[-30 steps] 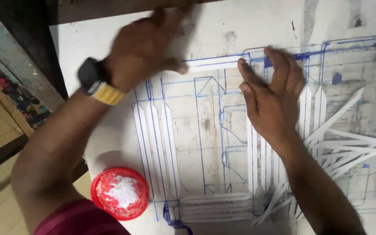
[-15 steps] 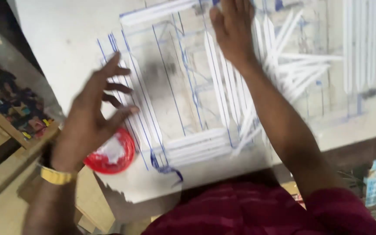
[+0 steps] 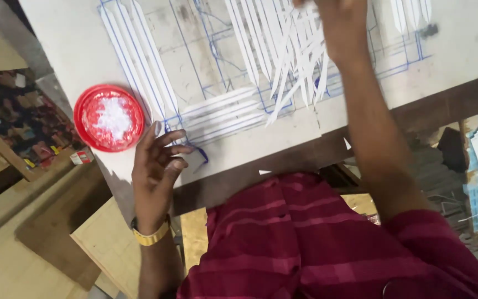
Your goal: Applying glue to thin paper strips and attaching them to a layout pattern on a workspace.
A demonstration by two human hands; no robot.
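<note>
The white board with blue drawn lines is the landmark. Compared with half a second ago, the left hand has left the red lid and now hangs at the board's near edge, fingers loosely apart, holding nothing. The right hand stays on the loose white strips at the board's far side; whether it grips one, I cannot tell. So the work looks between dips. The red lid, on the board's left part, holds white paste.

Lid lies on board left of paper strips; my left hand near it.
</note>
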